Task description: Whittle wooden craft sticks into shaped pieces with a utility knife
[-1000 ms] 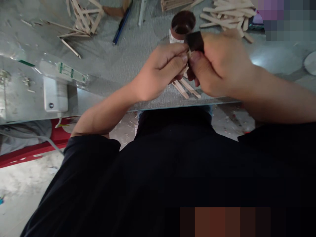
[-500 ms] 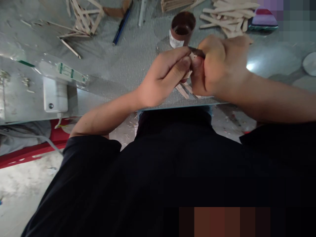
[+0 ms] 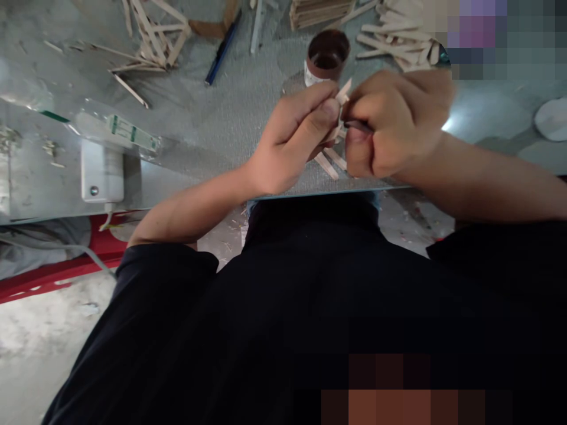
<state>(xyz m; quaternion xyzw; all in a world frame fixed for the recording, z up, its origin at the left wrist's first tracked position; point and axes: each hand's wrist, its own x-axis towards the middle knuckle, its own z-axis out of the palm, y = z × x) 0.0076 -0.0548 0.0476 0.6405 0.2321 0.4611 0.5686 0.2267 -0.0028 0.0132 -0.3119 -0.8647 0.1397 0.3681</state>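
Note:
My left hand [image 3: 292,139] is closed in a pinch on a pale wooden craft stick [image 3: 344,90], whose end pokes up past the thumb. Close against it on the right, my right hand [image 3: 394,127] is wrapped round a thin dark blade [image 3: 359,126]. Most of the blade is hidden in the fingers, so its full shape does not show. Its tip points left at the stick. Beneath both hands, a few loose craft sticks [image 3: 326,166] lie near the table edge. Just behind the hands stands an open brown cup [image 3: 335,72] with a white label.
Piles of craft sticks [image 3: 398,44] lie at the back right, beside a stacked bundle [image 3: 319,13]. A frame of joined sticks [image 3: 153,35] and a blue pen [image 3: 221,50] are at the back left. A plastic bottle [image 3: 95,121] lies by a white power bank [image 3: 101,177].
My right hand has shifted slightly, and the blade has dropped lower, towards me. More of the stick's upper end now shows above my left thumb. My left hand stays nearly in place.

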